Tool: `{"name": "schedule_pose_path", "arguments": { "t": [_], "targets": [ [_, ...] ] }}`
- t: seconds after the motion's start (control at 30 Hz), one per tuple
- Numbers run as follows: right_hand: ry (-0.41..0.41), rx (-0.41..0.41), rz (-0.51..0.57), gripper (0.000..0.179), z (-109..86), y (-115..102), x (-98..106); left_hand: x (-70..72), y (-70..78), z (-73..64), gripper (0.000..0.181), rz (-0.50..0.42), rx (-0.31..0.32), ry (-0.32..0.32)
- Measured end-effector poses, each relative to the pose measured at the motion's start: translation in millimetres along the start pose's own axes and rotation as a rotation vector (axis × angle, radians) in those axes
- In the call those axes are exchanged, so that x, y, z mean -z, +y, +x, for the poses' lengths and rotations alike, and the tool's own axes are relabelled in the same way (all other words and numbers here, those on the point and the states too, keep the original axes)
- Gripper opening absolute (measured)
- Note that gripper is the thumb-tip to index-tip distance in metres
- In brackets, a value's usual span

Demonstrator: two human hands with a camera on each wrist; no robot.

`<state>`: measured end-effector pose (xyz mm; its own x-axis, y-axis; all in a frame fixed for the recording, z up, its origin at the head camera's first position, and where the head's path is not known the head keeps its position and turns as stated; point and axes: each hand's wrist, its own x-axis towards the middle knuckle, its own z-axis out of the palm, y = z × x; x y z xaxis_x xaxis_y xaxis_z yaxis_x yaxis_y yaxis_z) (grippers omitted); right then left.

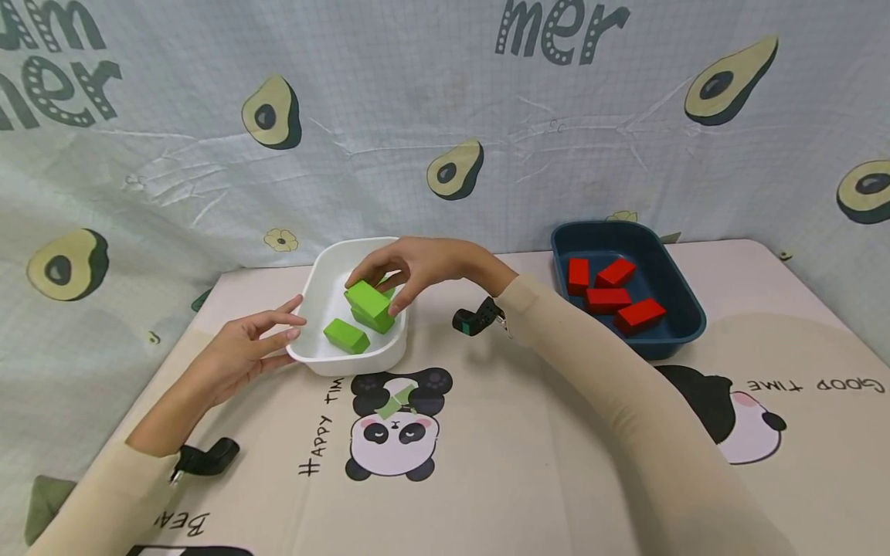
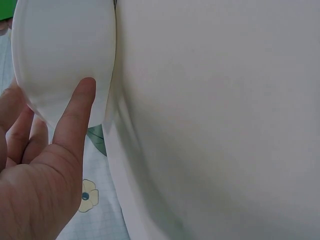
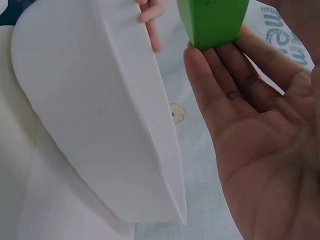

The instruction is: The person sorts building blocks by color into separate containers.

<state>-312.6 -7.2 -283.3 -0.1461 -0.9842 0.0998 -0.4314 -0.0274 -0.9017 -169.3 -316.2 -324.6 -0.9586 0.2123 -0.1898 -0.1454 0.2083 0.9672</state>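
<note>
Over the right part of a white tub (image 1: 314,309), my right hand (image 1: 420,266) pinches a green block (image 1: 369,300) between thumb and fingers. In the right wrist view that block (image 3: 217,22) shows above the tub's rim, held at the fingertips. Beneath it, more green is partly hidden. Another green block (image 1: 346,336) lies on the tub's floor near the front. My left hand (image 1: 239,351) is at the tub's left side, its fingers extended. The left wrist view shows its thumb (image 2: 75,115) lying straight against the tub's outer wall.
A dark blue tub (image 1: 677,309) with several red blocks (image 1: 607,300) stands at the back right, beyond my right forearm. The tablecloth (image 1: 514,455) bears panda prints. An avocado-print curtain (image 1: 375,123) hangs right behind the table.
</note>
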Motion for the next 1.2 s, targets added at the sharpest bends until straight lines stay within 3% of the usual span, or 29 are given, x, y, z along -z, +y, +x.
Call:
{"name": "schedule_pose_path", "arguments": {
  "t": [0.17, 0.53, 0.93, 1.2],
  "targets": [
    [-0.069, -0.014, 0.019, 0.067, 7.1, 1.4, 2.8, -0.4, 0.5, -0.4, 0.033, -0.001, -0.002, 0.000],
    [-0.155, -0.134, -0.017, 0.069, 26.0, -6.2, 7.4, -0.8, 0.7, -1.6, 0.033, -0.031, -0.007, -0.008],
    [-0.166, -0.212, -0.059, 0.065, 36.7, -13.9, 15.1, -0.7, 1.0, -0.3, 0.033, -0.026, -0.009, -0.008],
    [-0.145, -0.220, -0.068, 0.067, 42.9, -11.4, 19.0, -0.7, 1.7, 0.0, 0.035, 0.005, 0.001, 0.002]
  ]
}}
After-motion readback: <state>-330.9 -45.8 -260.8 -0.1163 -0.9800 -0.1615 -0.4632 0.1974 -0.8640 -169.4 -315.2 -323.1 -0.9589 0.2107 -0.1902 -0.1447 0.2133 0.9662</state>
